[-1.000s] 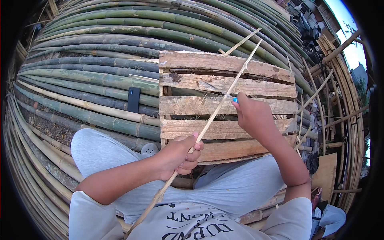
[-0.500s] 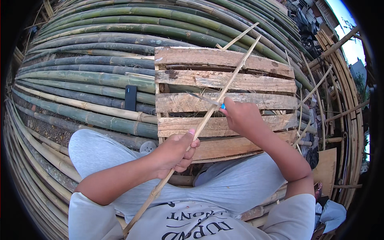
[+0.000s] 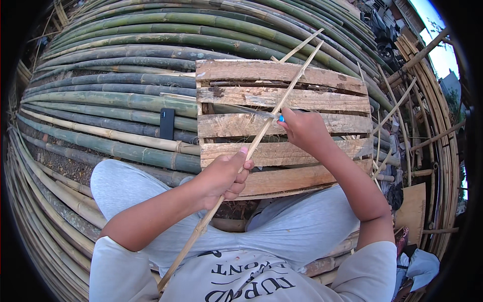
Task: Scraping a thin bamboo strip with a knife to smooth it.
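Note:
A long, narrow bamboo strip (image 3: 285,95) slants from beside my waist up across a slatted wooden crate (image 3: 282,183). My left hand (image 3: 226,178) is closed round the strip's middle, thumb along its top. In my right hand (image 3: 306,132) is a knife (image 3: 251,111) with a blue handle, mostly hidden by the fingers. Its thin blade points left and lies across the strip, touching it above my left hand. A rough node sticks out of the strip near its far end.
Long green bamboo poles (image 3: 115,100) lie in rows beyond and left of the crate. A dark phone (image 3: 167,124) rests on them. Another split piece (image 3: 302,44) sits past the crate's far edge. Thin offcuts (image 3: 397,105) and stacked poles stand at right, near a brown board (image 3: 411,211).
The knife has slid a little farther up along the strip, its blade turned flatter. The strip's far end has shifted slightly left, and my left hand keeps its grip.

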`<state>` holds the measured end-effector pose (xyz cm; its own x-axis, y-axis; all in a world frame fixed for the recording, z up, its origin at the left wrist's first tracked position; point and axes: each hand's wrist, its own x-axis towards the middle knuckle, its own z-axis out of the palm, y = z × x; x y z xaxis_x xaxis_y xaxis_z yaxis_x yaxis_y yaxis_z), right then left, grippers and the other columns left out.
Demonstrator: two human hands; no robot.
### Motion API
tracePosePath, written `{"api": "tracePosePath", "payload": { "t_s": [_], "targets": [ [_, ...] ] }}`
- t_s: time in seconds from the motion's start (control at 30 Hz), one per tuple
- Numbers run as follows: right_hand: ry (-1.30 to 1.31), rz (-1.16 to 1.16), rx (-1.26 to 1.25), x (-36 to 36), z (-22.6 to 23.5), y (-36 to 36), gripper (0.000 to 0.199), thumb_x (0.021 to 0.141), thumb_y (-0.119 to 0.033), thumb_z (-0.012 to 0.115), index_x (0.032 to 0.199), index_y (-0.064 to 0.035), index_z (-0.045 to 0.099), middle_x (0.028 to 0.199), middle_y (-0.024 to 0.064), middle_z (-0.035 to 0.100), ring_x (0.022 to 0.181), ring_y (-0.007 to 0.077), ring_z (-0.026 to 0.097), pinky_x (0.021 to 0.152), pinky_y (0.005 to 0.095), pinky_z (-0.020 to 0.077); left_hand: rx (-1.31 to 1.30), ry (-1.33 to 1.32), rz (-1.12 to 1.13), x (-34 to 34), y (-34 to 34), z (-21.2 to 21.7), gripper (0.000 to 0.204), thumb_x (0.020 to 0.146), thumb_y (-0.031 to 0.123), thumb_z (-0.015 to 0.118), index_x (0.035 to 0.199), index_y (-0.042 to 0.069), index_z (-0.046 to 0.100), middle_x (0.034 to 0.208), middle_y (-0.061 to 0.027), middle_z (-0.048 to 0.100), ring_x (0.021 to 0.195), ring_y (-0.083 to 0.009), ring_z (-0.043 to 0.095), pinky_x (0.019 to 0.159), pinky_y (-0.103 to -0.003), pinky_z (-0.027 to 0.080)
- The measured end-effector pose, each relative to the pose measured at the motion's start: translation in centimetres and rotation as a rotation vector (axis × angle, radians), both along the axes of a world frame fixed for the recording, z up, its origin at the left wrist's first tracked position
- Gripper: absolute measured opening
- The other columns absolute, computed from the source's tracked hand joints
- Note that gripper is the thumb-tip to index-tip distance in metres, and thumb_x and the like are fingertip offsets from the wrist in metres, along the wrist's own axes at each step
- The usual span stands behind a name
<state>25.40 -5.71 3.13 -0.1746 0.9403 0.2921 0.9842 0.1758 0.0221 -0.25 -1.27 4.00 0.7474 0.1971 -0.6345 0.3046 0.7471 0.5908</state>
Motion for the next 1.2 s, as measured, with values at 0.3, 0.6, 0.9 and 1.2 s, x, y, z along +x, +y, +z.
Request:
{"api": "tracePosePath", "payload": {
  "t_s": [0.3,0.6,0.9,1.2],
  "targets": [
    [-0.128,-0.408,0.039,4.4,1.6,0.3,0.023,0.099,-0.025,0.052,0.088,-0.0058,0.05,0.059,0.0134,0.059,0.055,0.0346,0.061,0.049,0.0458,0.0456,-0.051,0.001,0.015,-1.4,-0.9,1.3,0.039,0.105,0.05,0.033,0.085,0.017,0.041,0.058,0.0084,0.025,0.043,-0.0031,0.018,0.037,-0.022,0.013],
    [-0.055,-0.189,-0.077,-1.2,1.1,-0.6,0.024,0.098,-0.027,0.054,0.088,-0.0061,0.049,0.056,0.0127,0.059,0.051,0.0334,0.062,0.048,0.0455,0.0473,-0.11,-0.035,-0.027,-2.2,-0.6,0.6,0.04,0.105,0.05,0.031,0.084,0.017,0.039,0.058,0.0082,0.025,0.043,-0.0034,0.017,0.037,-0.022,0.013],
    [-0.117,-0.166,-0.05,-0.4,3.3,0.4,0.026,0.098,-0.028,0.054,0.085,-0.0057,0.05,0.056,0.0149,0.058,0.053,0.0355,0.062,0.048,0.0467,0.0465,-0.153,-0.065,-0.056,-3.0,-0.4,0.6,0.038,0.106,0.047,0.029,0.085,0.016,0.039,0.061,0.0074,0.026,0.047,-0.0052,0.019,0.039,-0.023,0.015],
    [-0.147,-0.378,0.017,4.3,3.4,0.6,0.025,0.099,-0.027,0.052,0.086,-0.0053,0.051,0.058,0.0159,0.059,0.056,0.0366,0.062,0.049,0.0479,0.0469,-0.184,-0.071,-0.035,-2.7,-0.2,0.1,0.04,0.106,0.049,0.028,0.083,0.018,0.039,0.058,0.0086,0.024,0.044,-0.0039,0.016,0.037,-0.023,0.012]
  ]
}}
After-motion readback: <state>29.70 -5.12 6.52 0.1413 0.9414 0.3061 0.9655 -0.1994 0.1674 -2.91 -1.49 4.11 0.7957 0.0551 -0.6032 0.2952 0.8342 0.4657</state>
